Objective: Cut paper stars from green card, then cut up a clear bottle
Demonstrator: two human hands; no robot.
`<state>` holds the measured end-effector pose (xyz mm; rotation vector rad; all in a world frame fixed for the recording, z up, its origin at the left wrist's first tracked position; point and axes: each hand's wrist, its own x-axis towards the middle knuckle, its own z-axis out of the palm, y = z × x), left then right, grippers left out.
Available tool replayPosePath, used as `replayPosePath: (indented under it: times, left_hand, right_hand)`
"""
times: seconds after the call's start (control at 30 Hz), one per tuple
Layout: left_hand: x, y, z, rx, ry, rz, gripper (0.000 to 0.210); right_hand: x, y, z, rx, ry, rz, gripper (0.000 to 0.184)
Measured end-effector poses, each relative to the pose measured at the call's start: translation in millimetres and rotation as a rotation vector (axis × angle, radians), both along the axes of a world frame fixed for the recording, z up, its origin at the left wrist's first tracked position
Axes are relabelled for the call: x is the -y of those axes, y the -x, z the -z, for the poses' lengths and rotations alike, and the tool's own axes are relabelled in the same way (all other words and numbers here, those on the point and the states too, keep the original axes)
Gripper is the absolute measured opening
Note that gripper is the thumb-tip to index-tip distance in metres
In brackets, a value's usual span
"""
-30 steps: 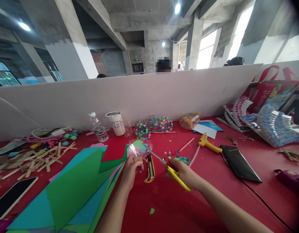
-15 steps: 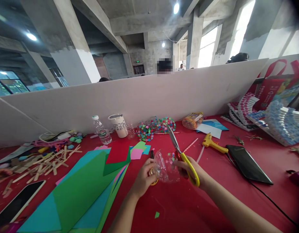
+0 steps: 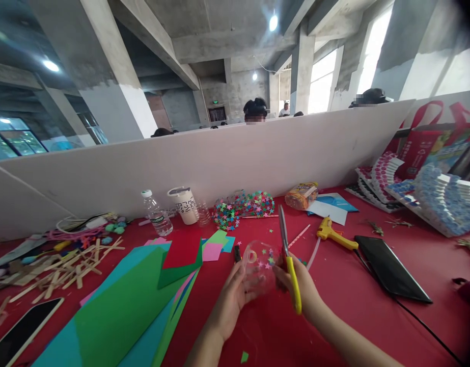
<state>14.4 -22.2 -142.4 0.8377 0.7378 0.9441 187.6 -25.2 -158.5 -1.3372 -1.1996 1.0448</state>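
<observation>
My left hand [image 3: 235, 290] is curled against a thin, clear plastic piece [image 3: 262, 260], its fingers showing through the plastic. My right hand [image 3: 298, 280] grips yellow-handled scissors [image 3: 294, 285], with the metal blades pointing up and away from me. The right fingertips are close to the plastic's right edge; whether they pinch it I cannot tell. Small coloured stars show at the plastic, and I cannot tell whether they are in it or behind it. A dark object [image 3: 237, 253] lies just beyond my left hand, partly covered.
Coloured paper sheets [image 3: 120, 300] spread out on the left, beside wooden sticks [image 3: 78, 267] and a phone [image 3: 24, 326]. A water bottle [image 3: 157, 214], a tumbler [image 3: 184, 206] and star-filled clear containers [image 3: 227, 214] stand near the white partition [image 3: 204, 163]. A yellow glue gun [image 3: 336, 234] and black tablet-like object [image 3: 391, 267] lie right.
The clear plastic piece has turned and now looks rounder. My left fingers have straightened and spread behind it. The scissors have swung more upright in my right hand.
</observation>
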Motion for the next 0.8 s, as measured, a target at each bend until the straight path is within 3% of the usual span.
replayPosePath:
  times: [0.27, 0.43, 0.6, 0.8]
  left_hand:
    - [-5.2, 12.9, -8.1, 0.015, 0.123, 0.058, 0.05]
    - [-6.6, 15.7, -3.3, 0.0, 0.007, -0.078, 0.04]
    - [-16.0, 30.7, -4.6, 0.065, -0.14, -0.233, 0.039]
    - [-24.2, 43.5, -3.9, 0.099, -0.156, -0.384, 0.044]
  right_hand:
    - [11.3, 1.2, 4.6, 0.282, -0.203, -0.04, 0.022]
    - [14.4, 3.7, -6.8, 0.317, -0.246, -0.157, 0.023]
    - [7.1, -6.6, -16.0, 0.283, -0.114, -0.201, 0.024]
    - [11.1, -15.9, -23.6, 0.303, 0.008, -0.337, 0.033]
